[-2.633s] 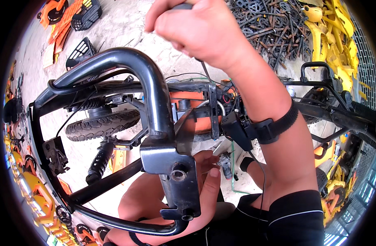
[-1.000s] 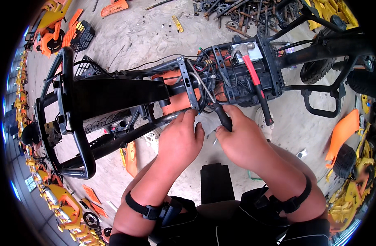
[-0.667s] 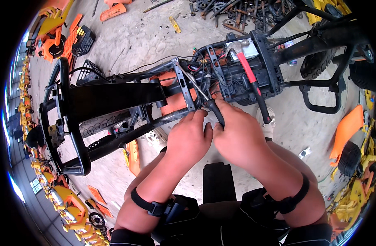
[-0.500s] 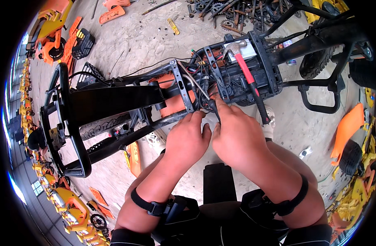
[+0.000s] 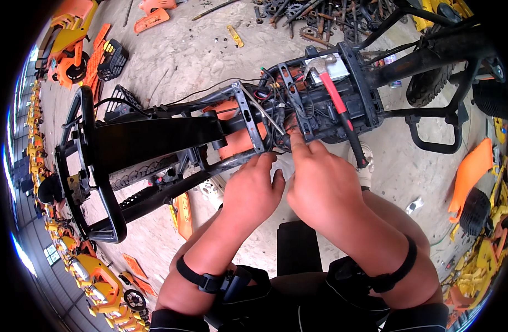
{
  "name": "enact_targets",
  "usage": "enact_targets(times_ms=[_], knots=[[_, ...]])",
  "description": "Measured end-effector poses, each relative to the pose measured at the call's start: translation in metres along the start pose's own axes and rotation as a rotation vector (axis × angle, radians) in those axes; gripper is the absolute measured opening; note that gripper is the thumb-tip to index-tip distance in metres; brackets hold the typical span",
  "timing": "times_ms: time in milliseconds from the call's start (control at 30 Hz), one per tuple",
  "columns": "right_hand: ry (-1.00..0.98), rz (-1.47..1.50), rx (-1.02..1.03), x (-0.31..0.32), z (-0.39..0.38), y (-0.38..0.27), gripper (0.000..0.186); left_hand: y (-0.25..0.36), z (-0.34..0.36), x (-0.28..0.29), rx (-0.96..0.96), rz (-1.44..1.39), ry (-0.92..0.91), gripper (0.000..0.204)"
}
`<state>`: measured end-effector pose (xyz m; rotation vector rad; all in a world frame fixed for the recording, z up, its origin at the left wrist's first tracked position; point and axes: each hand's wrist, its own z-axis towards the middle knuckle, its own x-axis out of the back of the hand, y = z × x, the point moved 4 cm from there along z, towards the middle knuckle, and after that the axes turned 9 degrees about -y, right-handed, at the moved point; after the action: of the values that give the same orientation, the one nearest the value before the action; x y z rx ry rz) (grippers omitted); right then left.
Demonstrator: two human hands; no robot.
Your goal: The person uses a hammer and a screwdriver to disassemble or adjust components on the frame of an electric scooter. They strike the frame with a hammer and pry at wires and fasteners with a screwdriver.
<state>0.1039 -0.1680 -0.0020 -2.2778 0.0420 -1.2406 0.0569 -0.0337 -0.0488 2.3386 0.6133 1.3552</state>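
Observation:
A black vehicle frame [image 5: 171, 193] lies across in front of me, with a drilled metal cross-bracket [image 5: 246, 116] spanning its middle. My right hand [image 5: 325, 178] is closed round the dark handle of a long-shafted screwdriver [image 5: 272, 122]. Its shaft slants away to the left, over the wiring, toward the bracket's far end; whether the tip touches a bolt there I cannot tell. My left hand [image 5: 253, 185] has its fingers curled over the near frame rail [image 5: 232, 161], by the bracket's near end. The left fingertips are partly hidden.
A claw hammer [image 5: 336, 98] with a red and black handle rests on the frame, right of my hands. Loose cables [image 5: 273, 99] fill the middle. Rusty metal parts [image 5: 320, 19] lie beyond. Orange panels [image 5: 470, 174] and a black basket [image 5: 113, 60] are on the floor.
The screwdriver has shifted slightly away and left, and its handle is now mostly hidden by my right hand. My left hand stays at the rail.

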Motion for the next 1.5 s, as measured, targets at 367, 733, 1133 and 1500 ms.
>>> enact_targets(times_ms=[367, 733, 1133, 1500], knots=[[-0.007, -0.206, 0.068, 0.01, 0.009, -0.015, 0.063, 0.006, -0.015, 0.02, -0.079, 0.009, 0.131, 0.027], [-0.069, -0.155, 0.019, 0.026, 0.023, -0.02, 0.019, -0.023, -0.128, 0.174, 0.254, 0.228, 1.012, 0.033], [-0.019, -0.192, 0.015, 0.003, 0.014, -0.012, 0.041, -0.02, -0.121, 0.173, 0.212, 0.007, 0.787, 0.043], [-0.146, 0.197, -0.085, -0.027, 0.057, -0.008, 0.029, -0.016, -0.122, 0.171, 0.261, -0.021, 0.755, 0.047]])
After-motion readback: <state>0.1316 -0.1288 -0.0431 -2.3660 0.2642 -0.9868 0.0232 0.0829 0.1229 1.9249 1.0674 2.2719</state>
